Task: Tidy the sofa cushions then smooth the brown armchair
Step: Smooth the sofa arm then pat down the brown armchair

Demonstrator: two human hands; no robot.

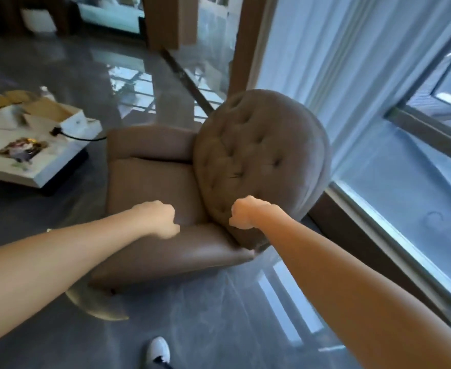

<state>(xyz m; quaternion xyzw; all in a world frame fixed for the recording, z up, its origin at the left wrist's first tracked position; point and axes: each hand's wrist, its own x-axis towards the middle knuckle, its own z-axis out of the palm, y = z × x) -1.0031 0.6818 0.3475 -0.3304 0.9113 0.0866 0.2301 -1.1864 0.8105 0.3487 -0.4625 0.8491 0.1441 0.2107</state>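
Armchair: the brown armchair (149, 187) fills the centre of the frame, its seat facing the lower left; the round tufted backrest (261, 161) stands right of centre, close to the window frame (394, 251) that runs down the right side
Sofa cushions: no sofa shows anywhere in the frame; I judge the armchair to be the step in hand
Risk, rocking: the chair seems to sit on a curved pale base (94, 307) at lower centre-left; a hard press on the near arm could tip or swing it on the glossy floor (219, 323)
Risk, window: a shove against the backrest could drive it into the window frame or the curtain (338, 83) at upper right
Risk, footing: a white shoe (158, 351) at bottom centre stands near the base; a shifting chair could catch the foot
Risk, side table: the low white table (32, 166) at left carries an open box (46, 113) and a dark cable (86, 138) near the chair; a sideways push could snag it
Left hand: the left hand (160, 219) reaches in from the lower left with the forearm nearly straight; fingers curled together in a loose fist over the near armrest (192, 251); whether they pinch the cover I cannot tell
Right hand: the right hand (248, 211) reaches in from the lower right; fingers curled tight, knuckles against the lower edge of the backrest; a grip on fabric is not clear
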